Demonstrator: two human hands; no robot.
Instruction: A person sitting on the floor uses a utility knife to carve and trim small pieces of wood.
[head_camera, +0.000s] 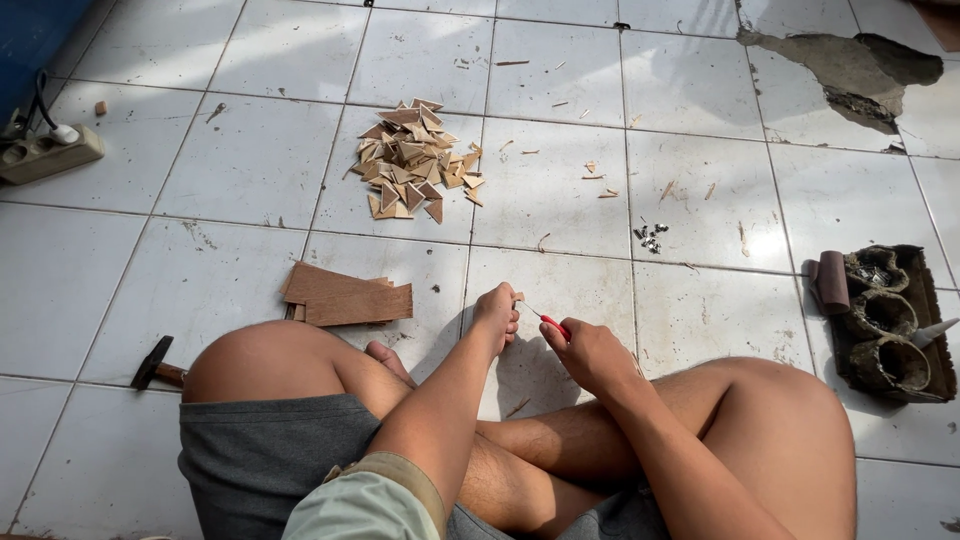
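While I am sitting cross-legged on the white tiled floor (250, 160), I am curling my left hand (497, 312) down onto a small piece of wood that is mostly hidden under my fingers, pinning it against the tile just in front of my shins. My right hand (590, 352) is closing around a thin red-handled cutting tool (545, 321), its tip pointing toward my left fingertips, so both sets of fingers are gripping, not loose.

A heap of small pale triangular wood offcuts (412, 160) is lying well ahead of me, a few flat brown plywood sheets (345, 297) are resting near my left knee, and a dark-headed hammer (155, 364) is lying on the tile beside that knee. A cluster of small metal nails (650, 237) is sitting ahead to my right, with a dark brown holder of round compartments (890, 325) further right.

I am judging that the main risk is the tool slipping off the small piece and running into my left fingers, since they are sitting right in its line. Pressing unevenly could also let the piece skate on the smooth tile.
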